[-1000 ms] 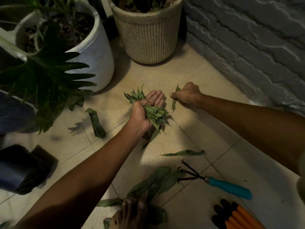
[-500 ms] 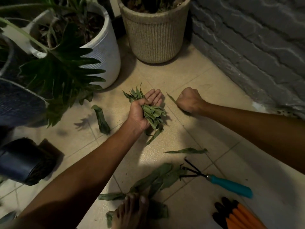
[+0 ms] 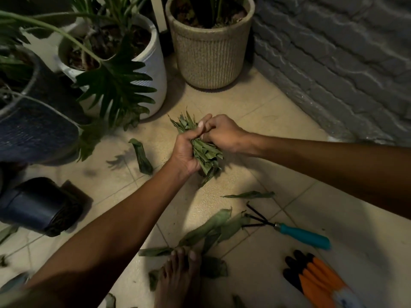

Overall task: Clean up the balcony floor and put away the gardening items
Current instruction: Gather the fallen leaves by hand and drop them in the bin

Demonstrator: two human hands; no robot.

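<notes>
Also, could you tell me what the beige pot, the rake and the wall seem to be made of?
Beige pot: probably plastic or resin, matte, speckled, ribbed like stone.
Rake: dark thin prongs, likely metal; smooth teal handle, likely plastic or rubber.
Wall: brick, painted grey, rough courses showing.

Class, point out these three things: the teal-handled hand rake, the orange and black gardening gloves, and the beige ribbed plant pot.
Teal-handled hand rake (image 3: pixel 302 236): head view, middle of its handle.
Orange and black gardening gloves (image 3: pixel 315 277): head view, an orange finger.
Beige ribbed plant pot (image 3: pixel 209 54): head view, front wall.
</notes>
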